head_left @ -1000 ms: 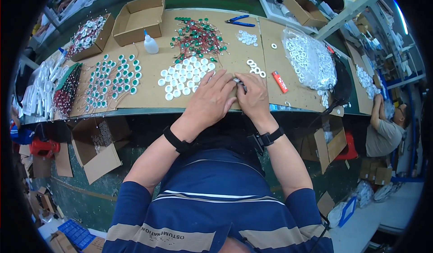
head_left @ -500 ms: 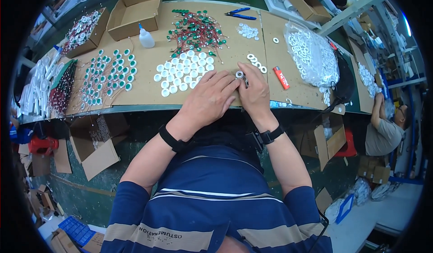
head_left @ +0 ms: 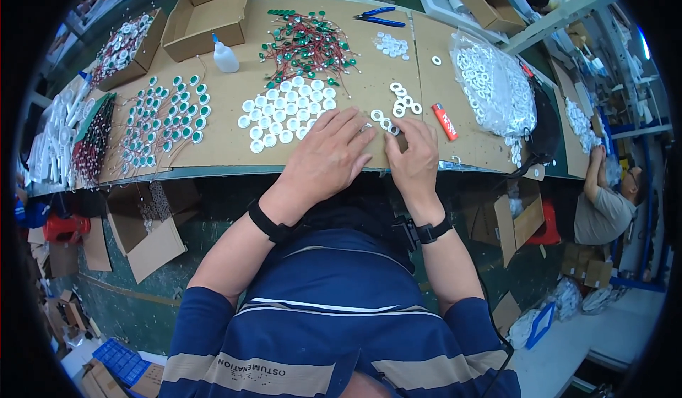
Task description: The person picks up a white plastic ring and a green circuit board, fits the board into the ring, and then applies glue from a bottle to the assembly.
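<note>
The right hand (head_left: 413, 153) touches white rings (head_left: 386, 119) in the frame's upper middle, pinching one or not I can't tell, and the left hand (head_left: 323, 153) rests palm-down beside white caps (head_left: 290, 106) probably spread close for easy reach, its own grip hidden from me underneath.

White print on red oblong plastic lighter (head_left: 445, 122), R of R hand (head_left: 414, 149); dark lettering on navy/tan fabric shirt (head_left: 334, 335), well below L hand (head_left: 320, 153).
</note>
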Available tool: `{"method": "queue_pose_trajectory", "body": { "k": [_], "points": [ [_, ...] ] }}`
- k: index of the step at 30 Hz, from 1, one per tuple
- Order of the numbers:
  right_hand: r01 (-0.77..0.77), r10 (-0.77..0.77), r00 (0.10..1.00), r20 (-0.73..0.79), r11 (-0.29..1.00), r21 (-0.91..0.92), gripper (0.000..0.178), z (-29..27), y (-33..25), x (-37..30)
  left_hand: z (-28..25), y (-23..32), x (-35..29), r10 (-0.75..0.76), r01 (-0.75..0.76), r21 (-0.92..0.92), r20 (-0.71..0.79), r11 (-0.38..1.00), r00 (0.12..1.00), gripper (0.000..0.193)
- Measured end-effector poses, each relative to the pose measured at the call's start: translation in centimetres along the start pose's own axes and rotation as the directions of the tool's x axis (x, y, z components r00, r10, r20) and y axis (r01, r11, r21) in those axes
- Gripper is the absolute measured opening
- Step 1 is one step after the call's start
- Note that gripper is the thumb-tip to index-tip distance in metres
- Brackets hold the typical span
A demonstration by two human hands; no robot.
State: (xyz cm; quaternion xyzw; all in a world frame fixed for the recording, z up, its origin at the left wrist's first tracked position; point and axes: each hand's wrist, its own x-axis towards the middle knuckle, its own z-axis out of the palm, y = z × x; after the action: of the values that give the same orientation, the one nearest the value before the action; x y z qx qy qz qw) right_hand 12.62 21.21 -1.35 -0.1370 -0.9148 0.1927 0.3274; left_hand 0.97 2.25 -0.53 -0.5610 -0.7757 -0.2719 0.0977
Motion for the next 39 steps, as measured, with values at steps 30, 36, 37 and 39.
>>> {"method": "queue_pose_trajectory", "body": {
  "k": [30, 36, 37, 39],
  "points": [
    [-0.267, 0.273, 0.876, 0.398, 0.961, -0.072, 0.021, -3.9, 1.2, 4.0, 0.0, 0.2, 0.0, -0.006, 0.006, -0.007, -0.028, 1.000, 1.000, 0.050],
    [-0.346, 0.342, 0.885, 0.317, 0.937, -0.044, 0.028, -3.1, 1.7, 6.2, -0.2, 0.2, -0.1, -0.007, 0.007, -0.008, -0.023, 1.000, 1.000, 0.050],
    [-0.262, 0.266, 0.921, 0.285, 0.964, -0.052, 0.030, -2.7, 2.0, 6.5, -0.2, 0.3, 0.0, -0.003, 0.003, -0.006, -0.023, 1.000, 1.000, 0.049],
    [-0.174, 0.184, 0.950, 0.253, 0.983, -0.061, 0.031, -2.2, 2.1, 6.6, -0.2, 0.3, -0.1, -0.006, 0.006, 0.001, -0.019, 1.000, 1.000, 0.048]
  ]
}}
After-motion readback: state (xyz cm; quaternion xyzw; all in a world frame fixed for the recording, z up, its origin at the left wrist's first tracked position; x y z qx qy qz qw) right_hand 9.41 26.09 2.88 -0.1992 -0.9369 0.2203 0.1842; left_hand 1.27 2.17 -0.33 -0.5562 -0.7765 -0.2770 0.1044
